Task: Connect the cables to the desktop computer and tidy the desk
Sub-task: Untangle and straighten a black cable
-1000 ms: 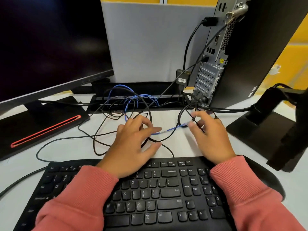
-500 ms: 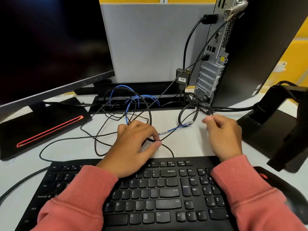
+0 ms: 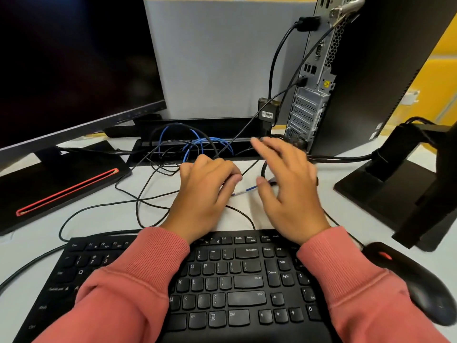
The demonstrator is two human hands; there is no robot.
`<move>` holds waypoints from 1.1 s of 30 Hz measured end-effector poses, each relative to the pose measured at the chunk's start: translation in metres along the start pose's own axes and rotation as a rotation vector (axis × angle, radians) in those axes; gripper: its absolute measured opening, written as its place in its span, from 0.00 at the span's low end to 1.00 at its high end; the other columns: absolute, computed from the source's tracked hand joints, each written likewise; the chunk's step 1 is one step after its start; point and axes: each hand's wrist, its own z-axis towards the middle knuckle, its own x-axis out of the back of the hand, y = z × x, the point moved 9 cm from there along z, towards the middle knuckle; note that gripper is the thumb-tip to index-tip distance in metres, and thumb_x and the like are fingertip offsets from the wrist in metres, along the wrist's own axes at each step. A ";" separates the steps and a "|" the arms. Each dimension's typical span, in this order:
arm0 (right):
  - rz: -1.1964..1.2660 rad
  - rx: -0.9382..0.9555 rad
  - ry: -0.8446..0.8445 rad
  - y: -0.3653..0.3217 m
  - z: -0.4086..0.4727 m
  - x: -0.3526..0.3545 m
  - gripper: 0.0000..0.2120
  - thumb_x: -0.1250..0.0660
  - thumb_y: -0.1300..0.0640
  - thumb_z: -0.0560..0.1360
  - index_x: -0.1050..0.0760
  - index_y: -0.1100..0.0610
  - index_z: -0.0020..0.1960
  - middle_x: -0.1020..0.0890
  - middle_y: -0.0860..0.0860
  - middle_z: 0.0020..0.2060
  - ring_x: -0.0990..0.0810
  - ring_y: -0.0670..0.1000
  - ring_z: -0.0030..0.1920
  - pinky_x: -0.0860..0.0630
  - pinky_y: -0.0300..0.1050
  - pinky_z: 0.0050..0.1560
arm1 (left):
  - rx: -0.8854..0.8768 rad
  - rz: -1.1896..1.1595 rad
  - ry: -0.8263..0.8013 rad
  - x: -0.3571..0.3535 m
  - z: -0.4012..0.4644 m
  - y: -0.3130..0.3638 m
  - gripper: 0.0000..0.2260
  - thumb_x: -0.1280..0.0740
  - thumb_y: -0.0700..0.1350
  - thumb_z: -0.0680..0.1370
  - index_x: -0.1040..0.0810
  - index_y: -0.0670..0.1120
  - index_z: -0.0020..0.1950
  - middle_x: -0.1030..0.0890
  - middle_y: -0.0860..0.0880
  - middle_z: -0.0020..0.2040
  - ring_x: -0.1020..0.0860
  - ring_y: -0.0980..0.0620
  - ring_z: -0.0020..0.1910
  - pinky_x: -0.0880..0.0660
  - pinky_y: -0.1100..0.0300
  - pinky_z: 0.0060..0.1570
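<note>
The thin blue network cable (image 3: 249, 190) lies left-to-right between the hands — plug end under the right hand (image 3: 288, 186). The right hand is blurred, its fingers spread and holding nothing. The left hand (image 3: 207, 191) is curled on the cable's near end — the nearer grip.

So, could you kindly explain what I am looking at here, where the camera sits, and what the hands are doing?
There is no machine here: a person wears one camera on the head, looking forward and down at their own two hands. The left hand lies curled over loose black cables and pinches a thin blue cable on the white desk. The right hand, blurred, is spread open above the cable's plug end and grips nothing. In front lies a black keyboard, with a mouse to its right. Behind stand a dark monitor and the desktop computer, its back ports facing us with some cables plugged in.
</note>
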 end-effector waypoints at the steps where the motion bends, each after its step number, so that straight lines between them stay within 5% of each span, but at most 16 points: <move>1: 0.002 0.047 -0.041 -0.009 0.002 -0.009 0.24 0.37 0.54 0.79 0.32 0.45 0.75 0.27 0.43 0.67 0.34 0.48 0.72 0.41 0.50 0.68 | 0.002 -0.019 0.015 0.002 0.000 -0.001 0.06 0.38 0.51 0.84 0.24 0.54 0.49 0.26 0.61 0.42 0.32 0.55 0.46 0.43 0.56 0.49; 4: 0.045 0.116 -0.091 -0.019 0.009 -0.024 0.11 0.42 0.50 0.83 0.22 0.49 0.59 0.25 0.42 0.47 0.27 0.48 0.51 0.32 0.53 0.58 | 0.028 -0.128 0.057 0.009 -0.003 -0.007 0.08 0.40 0.51 0.84 0.23 0.53 0.49 0.23 0.59 0.43 0.30 0.52 0.47 0.37 0.54 0.51; 6: 0.082 0.129 -0.016 -0.018 0.014 -0.019 0.11 0.41 0.52 0.83 0.24 0.53 0.47 0.27 0.45 0.40 0.30 0.50 0.43 0.32 0.51 0.48 | 0.045 -0.188 0.023 0.007 -0.006 -0.008 0.06 0.39 0.51 0.84 0.23 0.54 0.50 0.23 0.60 0.44 0.29 0.53 0.48 0.36 0.54 0.54; 10: 0.313 -0.086 0.480 0.018 0.017 0.051 0.11 0.40 0.63 0.82 0.26 0.59 0.42 0.24 0.53 0.39 0.27 0.48 0.42 0.32 0.43 0.45 | 0.077 -0.096 -0.177 -0.017 -0.008 -0.012 0.09 0.42 0.53 0.84 0.25 0.56 0.48 0.23 0.61 0.44 0.32 0.56 0.52 0.40 0.54 0.54; 13: 0.369 -0.295 0.716 0.051 0.005 0.073 0.11 0.42 0.59 0.83 0.25 0.56 0.44 0.23 0.52 0.41 0.27 0.42 0.43 0.30 0.40 0.47 | 0.062 -0.080 -0.108 -0.009 -0.004 -0.011 0.10 0.43 0.53 0.85 0.25 0.57 0.48 0.22 0.61 0.44 0.32 0.55 0.52 0.43 0.54 0.51; 16: 0.314 -0.332 0.512 0.056 0.008 0.046 0.09 0.39 0.60 0.81 0.20 0.54 0.53 0.20 0.52 0.51 0.23 0.51 0.54 0.26 0.50 0.58 | 0.035 -0.035 0.018 0.007 -0.004 -0.005 0.08 0.40 0.52 0.84 0.23 0.56 0.49 0.21 0.61 0.43 0.31 0.54 0.49 0.43 0.54 0.48; 19: 0.110 -0.199 0.350 0.024 0.012 0.035 0.29 0.36 0.67 0.73 0.29 0.50 0.73 0.30 0.50 0.72 0.35 0.53 0.75 0.37 0.55 0.73 | 0.027 0.034 0.079 0.014 -0.004 -0.007 0.08 0.38 0.52 0.84 0.19 0.56 0.51 0.19 0.61 0.42 0.31 0.53 0.45 0.42 0.53 0.47; 21: -0.037 0.022 0.161 -0.009 0.014 0.019 0.38 0.37 0.65 0.69 0.35 0.46 0.77 0.36 0.45 0.77 0.44 0.50 0.79 0.45 0.57 0.75 | -0.019 0.059 0.055 0.012 -0.004 -0.003 0.08 0.37 0.52 0.83 0.18 0.55 0.52 0.20 0.59 0.40 0.31 0.52 0.43 0.38 0.51 0.46; 23: -0.021 0.169 -0.085 -0.023 0.006 -0.013 0.29 0.37 0.62 0.74 0.30 0.47 0.74 0.25 0.41 0.68 0.31 0.45 0.71 0.40 0.53 0.70 | -0.057 0.062 0.051 0.011 -0.006 0.002 0.08 0.36 0.51 0.83 0.18 0.54 0.50 0.21 0.59 0.39 0.31 0.52 0.41 0.36 0.50 0.46; 25: 0.112 0.167 -0.183 -0.021 0.003 -0.025 0.09 0.39 0.56 0.80 0.22 0.51 0.56 0.20 0.39 0.42 0.23 0.42 0.46 0.31 0.46 0.51 | -0.047 0.038 0.044 0.011 -0.006 0.001 0.08 0.37 0.52 0.83 0.20 0.53 0.47 0.23 0.59 0.38 0.31 0.52 0.41 0.35 0.50 0.47; 28: 0.309 -0.015 0.022 0.007 0.015 0.003 0.15 0.43 0.57 0.83 0.28 0.57 0.39 0.27 0.49 0.31 0.28 0.47 0.34 0.33 0.44 0.37 | 0.026 0.038 -0.025 0.003 -0.006 -0.010 0.12 0.41 0.57 0.83 0.28 0.54 0.43 0.28 0.58 0.36 0.33 0.53 0.42 0.37 0.51 0.48; 31: 0.425 -0.275 0.473 0.055 0.013 0.053 0.14 0.43 0.60 0.82 0.29 0.59 0.38 0.30 0.49 0.31 0.31 0.46 0.33 0.34 0.45 0.37 | 0.111 0.044 -0.070 -0.002 -0.006 -0.021 0.15 0.47 0.58 0.83 0.30 0.53 0.41 0.28 0.57 0.35 0.33 0.52 0.43 0.38 0.51 0.50; 33: 0.357 -0.493 0.632 0.081 -0.002 0.064 0.13 0.42 0.56 0.82 0.25 0.56 0.42 0.28 0.47 0.31 0.31 0.43 0.32 0.35 0.46 0.37 | 0.136 -0.021 -0.048 0.000 -0.005 -0.022 0.15 0.47 0.57 0.84 0.30 0.53 0.42 0.27 0.56 0.35 0.32 0.52 0.43 0.37 0.51 0.52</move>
